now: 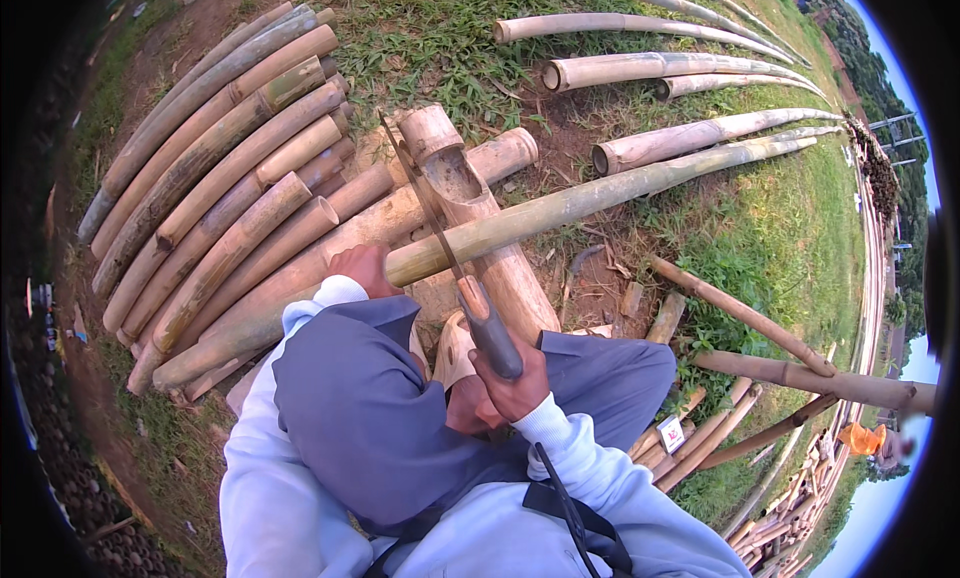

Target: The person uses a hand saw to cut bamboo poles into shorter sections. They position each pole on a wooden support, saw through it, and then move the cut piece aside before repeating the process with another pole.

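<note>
A long greenish bamboo pole runs from the upper right down toward my left hand, whose fingers are wrapped over it. My right hand is closed around the dark grip of a hand saw. The saw's long thin blade lies across the pole, just right of my left hand, and points up and away. It is seen almost edge-on, so its teeth cannot be made out. Beneath the pole stretches a thick bamboo piece with a notch cut in it, lying across other bamboo.
Several cut bamboo lengths lie side by side at left. More long poles rest on the grass at upper right. A frame of bamboo bars stands to my right, near a small white card. My bent knees flank the work.
</note>
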A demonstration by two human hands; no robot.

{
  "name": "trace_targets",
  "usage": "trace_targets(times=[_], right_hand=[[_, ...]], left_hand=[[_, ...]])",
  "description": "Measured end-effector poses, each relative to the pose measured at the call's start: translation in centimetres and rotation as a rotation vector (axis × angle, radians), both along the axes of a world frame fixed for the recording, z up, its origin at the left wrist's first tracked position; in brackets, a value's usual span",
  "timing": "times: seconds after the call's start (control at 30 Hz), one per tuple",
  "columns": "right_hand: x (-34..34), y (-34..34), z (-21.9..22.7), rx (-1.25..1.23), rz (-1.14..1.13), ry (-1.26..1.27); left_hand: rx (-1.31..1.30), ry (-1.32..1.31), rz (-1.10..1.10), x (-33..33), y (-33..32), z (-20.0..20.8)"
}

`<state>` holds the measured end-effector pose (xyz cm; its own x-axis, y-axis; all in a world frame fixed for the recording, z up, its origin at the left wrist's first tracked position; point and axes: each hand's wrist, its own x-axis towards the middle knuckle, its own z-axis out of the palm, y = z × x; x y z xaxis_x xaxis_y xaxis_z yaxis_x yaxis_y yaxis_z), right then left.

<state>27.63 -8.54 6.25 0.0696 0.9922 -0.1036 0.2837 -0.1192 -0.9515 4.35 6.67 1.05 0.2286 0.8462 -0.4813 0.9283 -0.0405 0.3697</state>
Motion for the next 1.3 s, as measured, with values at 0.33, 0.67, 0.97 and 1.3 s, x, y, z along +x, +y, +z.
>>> trace_targets(times=[0.33, 0.67, 0.97, 1.3], right_hand=[[6.0, -10.6, 6.4, -0.210, 0.109, -0.171], [6.4, -9.5, 6.2, -0.253, 0.111, -0.112], [4.2, -8.7, 6.9, -0.097, 0.068, -0.094], [3.4, -3.1, 1.0, -0.119, 0.070, -0.077]], left_hand=[[-0.013, 0.009, -0.035, -0.2, -0.6, -0.9], [-0.036, 0.075, -0.043, 0.4, -0.4, -1.2], [-0.002, 0.066, -0.053, 0.6, -0.2, -2.1], [0.020, 0.070, -0.048, 1.4, -0.3, -0.7]])
